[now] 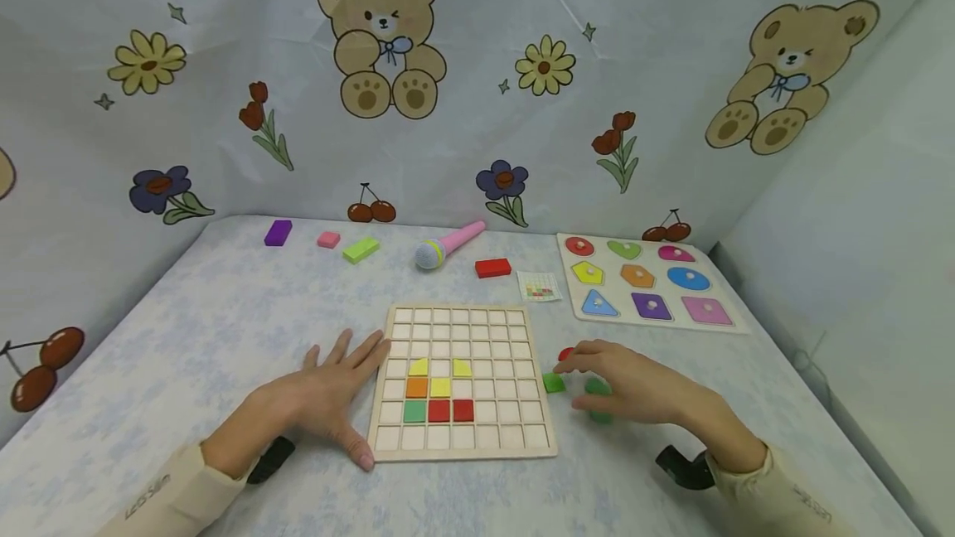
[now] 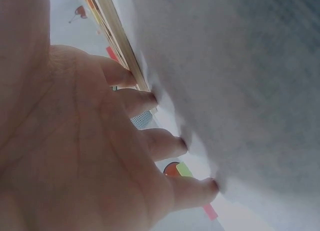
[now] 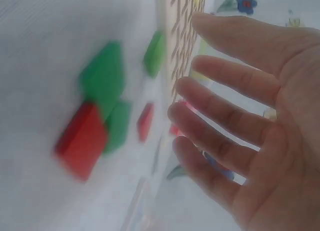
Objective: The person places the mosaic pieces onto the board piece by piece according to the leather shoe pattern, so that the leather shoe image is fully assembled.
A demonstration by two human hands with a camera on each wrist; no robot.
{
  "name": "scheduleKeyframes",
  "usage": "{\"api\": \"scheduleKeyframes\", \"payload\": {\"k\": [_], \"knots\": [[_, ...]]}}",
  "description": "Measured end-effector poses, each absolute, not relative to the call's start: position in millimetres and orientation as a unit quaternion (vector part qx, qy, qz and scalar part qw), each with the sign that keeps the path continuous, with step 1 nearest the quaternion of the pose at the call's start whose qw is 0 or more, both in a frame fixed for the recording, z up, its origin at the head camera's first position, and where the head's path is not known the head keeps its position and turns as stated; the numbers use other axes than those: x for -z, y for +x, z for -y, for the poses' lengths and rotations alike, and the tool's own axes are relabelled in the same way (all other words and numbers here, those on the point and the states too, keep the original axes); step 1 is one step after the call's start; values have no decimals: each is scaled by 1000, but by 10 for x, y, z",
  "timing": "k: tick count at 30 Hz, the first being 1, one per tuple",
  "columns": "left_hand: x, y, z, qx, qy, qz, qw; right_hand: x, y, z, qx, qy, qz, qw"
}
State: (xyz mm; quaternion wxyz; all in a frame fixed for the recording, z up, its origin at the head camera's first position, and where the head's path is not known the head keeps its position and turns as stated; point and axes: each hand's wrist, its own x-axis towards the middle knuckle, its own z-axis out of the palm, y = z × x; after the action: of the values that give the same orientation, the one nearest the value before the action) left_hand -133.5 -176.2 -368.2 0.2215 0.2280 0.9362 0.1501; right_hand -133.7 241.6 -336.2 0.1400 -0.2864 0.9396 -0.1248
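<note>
From the head view, your left hand (image 1: 321, 400) lies flat with fingers spread on the surface (image 1: 224, 330), fingertips touching the left edge of the wooden grid board (image 1: 462, 446), so nothing's in that grip. Your right hand (image 1: 634, 388) hovers over the loose tiles just right of the board: a green tile (image 1: 553, 383) by your fingertips, a red tile (image 1: 565, 353) peeking out behind them, and another green piece (image 1: 597, 388) mostly under your palm. A few coloured tiles already sit in the board's cells. At the back there's a pink toy microphone (image 1: 448, 244) and a shape puzzle (image 1: 645, 280). In the left wrist view, you can see the palm and straight fingers (image 2: 165, 143) pressing down next to the board's edge (image 2: 120, 41), holding nothing. In the right wrist view, the fingers (image 3: 220, 116) are open and relaxed, grip wide, above a green tile (image 3: 102, 78) and a red tile (image 3: 80, 141) that touch each other; it's blurry though. I'd guess these tiles are light, stiff and a bit slick, so pinch one by its opposite edges, since they'd skid if you just poke at them.
</note>
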Motion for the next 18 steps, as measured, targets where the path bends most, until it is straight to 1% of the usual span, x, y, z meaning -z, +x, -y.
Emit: {"api": "scheduleKeyframes", "payload": {"k": [9, 18], "knots": [[3697, -1328, 1783, -158, 231, -935, 217, 3491, -1406, -2670, 149, -273, -940, 140], [3713, -1322, 1783, -157, 234, -936, 211, 3613, -1563, -2589, 167, -297, -929, 147]]}}
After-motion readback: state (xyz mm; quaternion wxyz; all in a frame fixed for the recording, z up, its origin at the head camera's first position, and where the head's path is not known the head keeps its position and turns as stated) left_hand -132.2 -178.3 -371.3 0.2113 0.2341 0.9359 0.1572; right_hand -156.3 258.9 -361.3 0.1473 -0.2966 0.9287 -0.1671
